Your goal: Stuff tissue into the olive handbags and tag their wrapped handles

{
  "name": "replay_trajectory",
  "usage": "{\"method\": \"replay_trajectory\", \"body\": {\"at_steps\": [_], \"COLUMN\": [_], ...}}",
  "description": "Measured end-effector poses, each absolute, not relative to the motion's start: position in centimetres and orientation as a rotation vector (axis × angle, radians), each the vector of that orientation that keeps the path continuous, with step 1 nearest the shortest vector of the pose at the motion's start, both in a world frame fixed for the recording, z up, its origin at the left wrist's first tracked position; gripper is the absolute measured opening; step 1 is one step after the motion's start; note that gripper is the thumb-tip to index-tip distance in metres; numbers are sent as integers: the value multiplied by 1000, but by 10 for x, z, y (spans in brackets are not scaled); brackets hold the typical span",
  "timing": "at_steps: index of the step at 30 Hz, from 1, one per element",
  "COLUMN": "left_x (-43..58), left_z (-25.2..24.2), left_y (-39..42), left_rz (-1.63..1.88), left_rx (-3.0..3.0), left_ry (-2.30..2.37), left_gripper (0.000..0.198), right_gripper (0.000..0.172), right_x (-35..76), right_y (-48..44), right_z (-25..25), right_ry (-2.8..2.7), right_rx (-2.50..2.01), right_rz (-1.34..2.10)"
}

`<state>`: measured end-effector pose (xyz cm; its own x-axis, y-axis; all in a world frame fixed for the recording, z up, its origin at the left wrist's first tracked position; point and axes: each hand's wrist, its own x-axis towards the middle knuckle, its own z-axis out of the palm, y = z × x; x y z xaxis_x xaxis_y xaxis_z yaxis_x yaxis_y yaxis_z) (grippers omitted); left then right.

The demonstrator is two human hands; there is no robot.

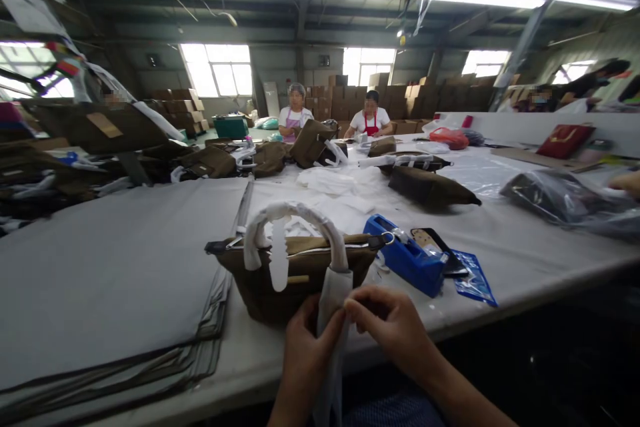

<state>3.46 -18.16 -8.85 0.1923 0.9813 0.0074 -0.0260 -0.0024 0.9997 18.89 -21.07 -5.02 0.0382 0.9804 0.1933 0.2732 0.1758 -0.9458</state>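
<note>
A dark brown zippered handbag (260, 293) stands upright on the table in front of me. Its curved handle (300, 210) is covered in white wrapping, and a white notched tag (279, 260) hangs over the front. Below the handle's right end, a strip of white wrapping (334, 290) runs down past the table edge. My left hand (307, 350) is closed round this strip, thumb in front. My right hand (393, 327) pinches at the strip's right edge with thumb and forefinger; the fingertips partly hide what lies between them.
A blue tape dispenser (410, 260) stands right of the bag, beside a phone (440, 250) and a blue packet (473, 280). Flat grey sheets (125, 273) are stacked at left. More brown bags (425, 187) lie farther back, where two people (370, 120) sit across the table.
</note>
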Motion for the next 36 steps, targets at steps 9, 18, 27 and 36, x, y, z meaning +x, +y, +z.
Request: {"method": "replay_trajectory", "body": {"at_steps": [9,18,27,36], "left_x": [39,33,31,34], "left_z": [-91,-91,-91,-91], "left_y": [-183,-184,-182,-185], "left_rz": [1166,1084,998,972], "left_rx": [1294,1281,975,856], "left_ry": [1073,1189,938,865], "left_gripper": [36,47,54,53], "right_gripper": [26,46,60,40], "right_x": [180,191,199,198], "right_y": [-184,-182,-176,-204], "right_z": [-40,-32,-77,-72], "right_ry": [-1599,-1704,-1369,-1278], "right_rx": [-1571,-1919,-1343,-1371], "right_rz": [494,229,1083,875]}}
